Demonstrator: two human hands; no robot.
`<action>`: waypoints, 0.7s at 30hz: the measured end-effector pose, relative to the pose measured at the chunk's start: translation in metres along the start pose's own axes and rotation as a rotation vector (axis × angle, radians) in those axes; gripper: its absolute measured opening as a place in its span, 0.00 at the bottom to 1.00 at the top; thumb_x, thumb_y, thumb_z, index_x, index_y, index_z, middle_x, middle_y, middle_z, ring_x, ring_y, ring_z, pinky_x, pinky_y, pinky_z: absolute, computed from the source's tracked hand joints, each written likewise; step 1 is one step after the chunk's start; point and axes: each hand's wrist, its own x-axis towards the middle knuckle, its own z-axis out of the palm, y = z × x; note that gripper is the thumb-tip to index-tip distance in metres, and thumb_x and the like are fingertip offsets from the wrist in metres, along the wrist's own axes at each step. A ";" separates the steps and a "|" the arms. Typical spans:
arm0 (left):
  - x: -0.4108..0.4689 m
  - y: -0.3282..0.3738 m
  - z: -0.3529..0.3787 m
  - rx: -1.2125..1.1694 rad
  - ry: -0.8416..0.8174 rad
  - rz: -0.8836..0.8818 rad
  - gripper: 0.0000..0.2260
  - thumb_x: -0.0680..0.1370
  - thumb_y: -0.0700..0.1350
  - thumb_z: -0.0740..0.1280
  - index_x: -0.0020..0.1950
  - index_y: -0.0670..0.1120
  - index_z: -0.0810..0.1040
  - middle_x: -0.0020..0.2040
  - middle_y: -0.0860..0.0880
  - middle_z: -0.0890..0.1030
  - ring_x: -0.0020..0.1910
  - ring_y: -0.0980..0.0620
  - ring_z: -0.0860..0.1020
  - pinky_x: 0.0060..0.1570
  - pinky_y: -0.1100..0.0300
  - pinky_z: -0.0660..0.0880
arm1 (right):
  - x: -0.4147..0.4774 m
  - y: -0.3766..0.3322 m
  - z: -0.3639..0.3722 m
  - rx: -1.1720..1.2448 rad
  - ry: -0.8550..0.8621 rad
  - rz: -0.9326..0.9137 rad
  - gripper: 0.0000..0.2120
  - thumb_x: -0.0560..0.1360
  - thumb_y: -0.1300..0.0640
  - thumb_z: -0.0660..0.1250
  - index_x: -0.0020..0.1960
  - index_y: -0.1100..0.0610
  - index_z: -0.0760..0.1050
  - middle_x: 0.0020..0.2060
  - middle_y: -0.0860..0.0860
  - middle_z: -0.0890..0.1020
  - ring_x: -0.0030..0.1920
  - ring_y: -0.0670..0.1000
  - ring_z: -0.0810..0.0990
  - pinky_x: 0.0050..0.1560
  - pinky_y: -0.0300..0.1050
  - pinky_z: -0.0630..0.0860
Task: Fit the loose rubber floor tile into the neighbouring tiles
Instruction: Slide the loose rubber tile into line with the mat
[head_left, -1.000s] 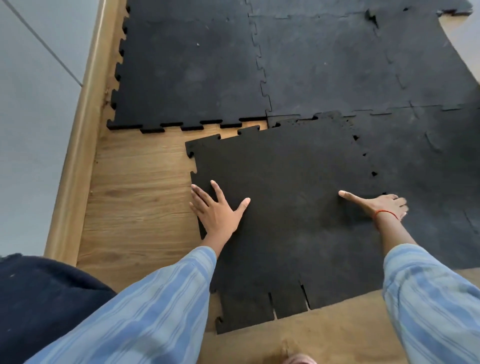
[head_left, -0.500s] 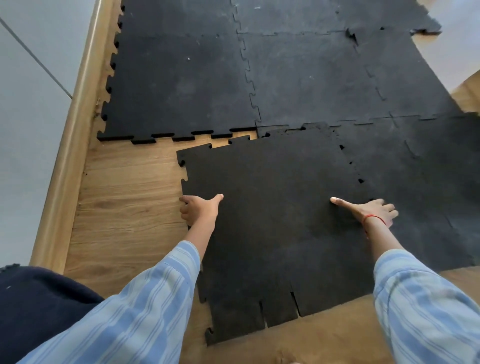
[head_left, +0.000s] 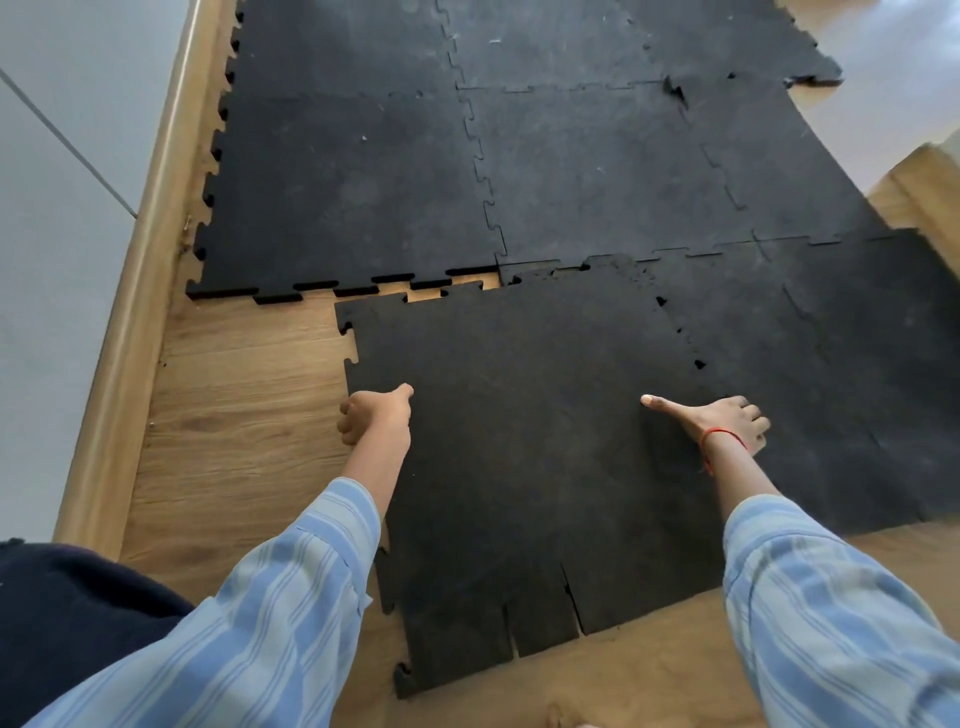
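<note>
The loose tile (head_left: 524, 441) lies skewed on the wood floor (head_left: 244, 415), its far edge short of the laid tiles (head_left: 353, 182) at the left (a wedge of floor shows between). The left hand (head_left: 375, 415) curls around the tile's left edge, thumb on top. The right hand (head_left: 719, 422) presses flat, fingers spread, at its right edge.
</note>
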 end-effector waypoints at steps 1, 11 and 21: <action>0.001 0.001 -0.003 -0.023 0.002 -0.006 0.30 0.70 0.49 0.76 0.65 0.37 0.70 0.63 0.38 0.74 0.60 0.42 0.74 0.52 0.51 0.75 | -0.001 0.001 -0.001 0.013 0.013 -0.004 0.64 0.51 0.23 0.69 0.72 0.66 0.60 0.70 0.62 0.67 0.70 0.62 0.63 0.69 0.55 0.62; 0.006 0.019 -0.051 -0.185 -0.061 -0.044 0.25 0.73 0.41 0.72 0.66 0.38 0.69 0.64 0.41 0.74 0.61 0.44 0.74 0.47 0.56 0.69 | -0.029 -0.017 -0.006 0.334 -0.009 0.084 0.45 0.59 0.25 0.67 0.64 0.56 0.75 0.68 0.61 0.69 0.69 0.63 0.63 0.68 0.57 0.60; 0.025 0.031 -0.122 -0.261 -0.017 0.015 0.22 0.75 0.47 0.68 0.66 0.42 0.66 0.62 0.45 0.71 0.59 0.47 0.72 0.52 0.57 0.71 | -0.091 -0.057 0.032 0.505 -0.105 0.061 0.44 0.60 0.25 0.66 0.62 0.58 0.77 0.66 0.61 0.72 0.68 0.63 0.64 0.68 0.57 0.61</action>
